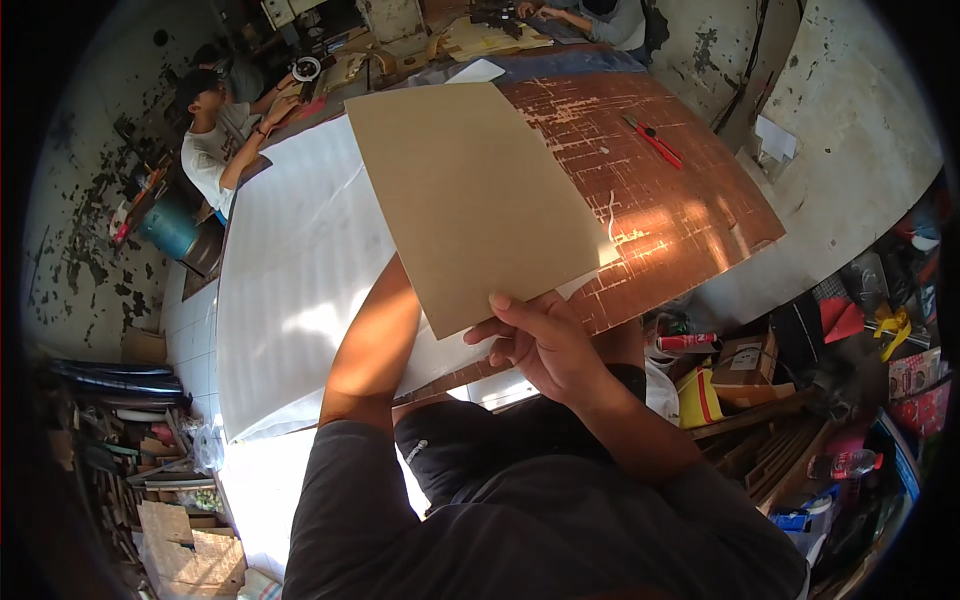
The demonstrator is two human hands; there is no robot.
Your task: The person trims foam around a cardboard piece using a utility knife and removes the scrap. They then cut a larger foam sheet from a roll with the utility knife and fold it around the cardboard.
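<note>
A flat tan cardboard sheet (475, 190) is held up over the worktable, tilted, its near corner pointing toward me. My right hand (545, 340) grips its near edge, thumb on top and the other fingers curled at the edge. My left forearm (375, 335) passes under the sheet, which hides that hand and its fingers. Beneath lies a large white foam-like sheet (290, 270) covering the left of the table. To the right, a red utility knife (655, 143) rests on the scratched brown table surface (690, 210).
A person (215, 140) works at the table's far left; another person (615, 25) is at the far right. Cardboard boxes (745, 365) and clutter fill the floor to the right. Wood scraps (190, 550) are piled at the lower left. A blue drum (170, 228) stands by the left wall.
</note>
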